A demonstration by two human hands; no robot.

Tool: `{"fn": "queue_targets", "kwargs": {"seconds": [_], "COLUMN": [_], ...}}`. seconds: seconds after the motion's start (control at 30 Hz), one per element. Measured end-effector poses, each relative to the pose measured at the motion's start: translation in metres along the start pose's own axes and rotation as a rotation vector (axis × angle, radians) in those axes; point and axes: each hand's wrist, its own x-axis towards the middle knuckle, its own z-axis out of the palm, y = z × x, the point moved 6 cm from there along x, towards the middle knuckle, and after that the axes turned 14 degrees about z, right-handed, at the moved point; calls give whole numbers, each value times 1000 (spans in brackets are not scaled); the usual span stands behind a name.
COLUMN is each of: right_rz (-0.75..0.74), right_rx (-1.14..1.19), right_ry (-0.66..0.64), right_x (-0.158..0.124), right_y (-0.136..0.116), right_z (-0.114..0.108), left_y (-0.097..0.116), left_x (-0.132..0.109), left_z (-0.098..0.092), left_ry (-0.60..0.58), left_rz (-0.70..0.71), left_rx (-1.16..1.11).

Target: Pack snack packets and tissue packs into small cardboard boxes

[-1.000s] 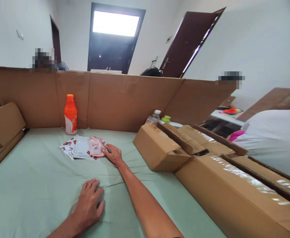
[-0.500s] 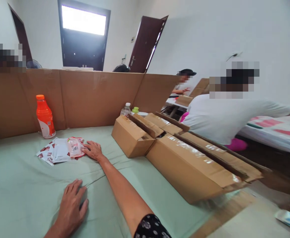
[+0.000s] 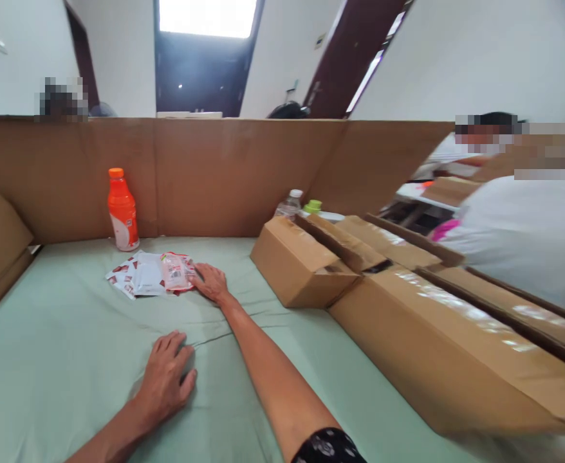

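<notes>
Nearest, at 6 o'clock: left hand (image 3: 166, 376), palm down, fingers spread, gripping nothing. Pressed flat on the pale green fabric sheet (image 3: 60, 360), with a crease bunched just past the fingertips.

Further out toward 12 o'clock: right hand (image 3: 210, 283), arm stretched, palm down, flat and unclenched, closed around nothing. Fingertips touching the 3 o'clock edge of the loose pile of flat red-and-white plastic sachets (image 3: 142, 278). On top at that edge, a small clear packet with a pink label (image 3: 176, 273). Pile flat on the sheet, at 11 o'clock of the left hand.

Behind the pile at 11 o'clock, near but apart: upright orange plastic drink bottle (image 3: 122, 211), close to the tall brown cardboard wall (image 3: 234, 173).

At 2 o'clock of the right hand: small brown cardboard box (image 3: 302, 263), touching a long taped brown cardboard box (image 3: 456, 347) running down to 4 o'clock. Behind the small box: clear plastic water bottle (image 3: 289, 204). Far, at 3 o'clock: a person in a white top (image 3: 528, 238), beyond the boxes.

Risks, as judged:
- Slick overlapping sachets: a push from one edge could scatter them or slide the clear packet off.
- Fingertip contact only: a pinch could lift one and leave the rest.
- Loose sheet: dragging could bunch it and tip the tall bottle.
</notes>
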Motion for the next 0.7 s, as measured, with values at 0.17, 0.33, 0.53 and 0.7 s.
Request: {"fn": "queue_targets", "kwargs": {"seconds": [0.17, 0.33, 0.53, 0.7], "right_rz": [-41, -71, -73, -61], "right_rx": [-32, -46, -64, -72], "right_ry": [5, -5, -5, -27], "right_x": [-11, -6, -8, -1], "right_y": [8, 19, 22, 30], "right_z": [10, 22, 26, 32], "left_y": [15, 25, 21, -79], "left_x": [-1, 5, 12, 0], "left_z": [-4, -14, -61, -158], "left_ry": [-95, -240, -392, -281], "left_rz": [-67, -45, 79, -196], "left_rx": [-11, 34, 105, 295]}}
